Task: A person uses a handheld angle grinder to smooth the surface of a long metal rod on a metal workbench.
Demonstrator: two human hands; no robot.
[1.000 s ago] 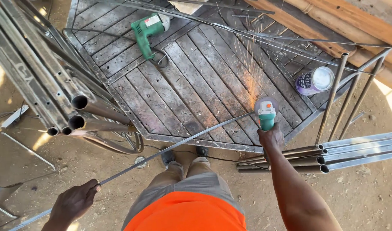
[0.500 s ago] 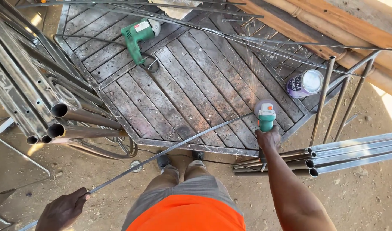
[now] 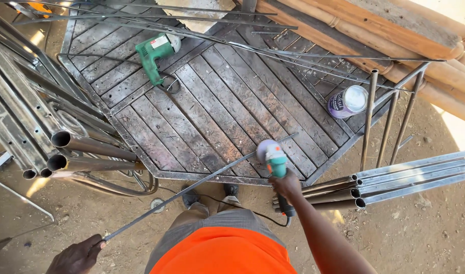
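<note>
We see one package: a round tin can (image 3: 348,101) with a purple-and-white label and a pale lid, standing on the right part of the metal gate panel (image 3: 212,101), just beside the upright thin rods (image 3: 368,119). A small white rectangular label (image 3: 159,41) sits on the body of the green power drill (image 3: 155,53) lying on the panel's upper left.

The thin steel rod (image 3: 192,187) looks dull grey and smooth. The angle grinder (image 3: 276,162) has a glossy teal plastic body. The metal slatted panel (image 3: 217,101) is scuffed, matt and rust-streaked.
</note>
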